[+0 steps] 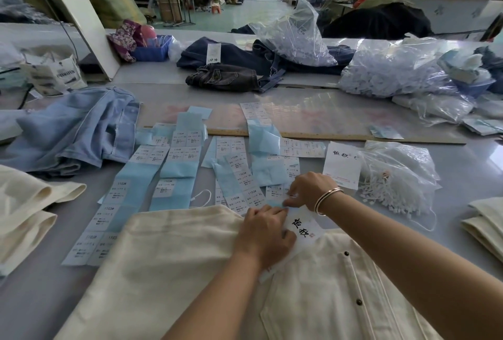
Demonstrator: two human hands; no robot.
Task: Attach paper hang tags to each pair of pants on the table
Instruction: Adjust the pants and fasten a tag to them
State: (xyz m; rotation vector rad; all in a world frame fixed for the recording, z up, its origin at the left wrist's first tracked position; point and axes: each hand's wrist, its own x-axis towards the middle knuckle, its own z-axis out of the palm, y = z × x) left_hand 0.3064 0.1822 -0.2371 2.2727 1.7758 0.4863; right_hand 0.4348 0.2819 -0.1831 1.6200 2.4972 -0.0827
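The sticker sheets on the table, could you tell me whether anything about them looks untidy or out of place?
Yes: the sticker sheets lie overlapping at different angles, several with bare blue backing, and one white string loop sits loose among them by the cream pants.

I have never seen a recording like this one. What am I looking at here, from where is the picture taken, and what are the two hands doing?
There is no machine here. A person wears a camera on the head, so this one picture looks forward and down at their own two bare arms.

In front lies a pair of cream pants on a grey table. On them rests a white paper hang tag with black characters. The left hand holds this tag down, and the right hand, with a bracelet on its wrist, pinches at its top edge; exactly what the fingertips hold is too small to tell.

Behind the hands lie strips of size stickers on blue backing, a wooden ruler, a second hang tag, and a clear bag of white loop fasteners. Light blue jeans lie at the left.
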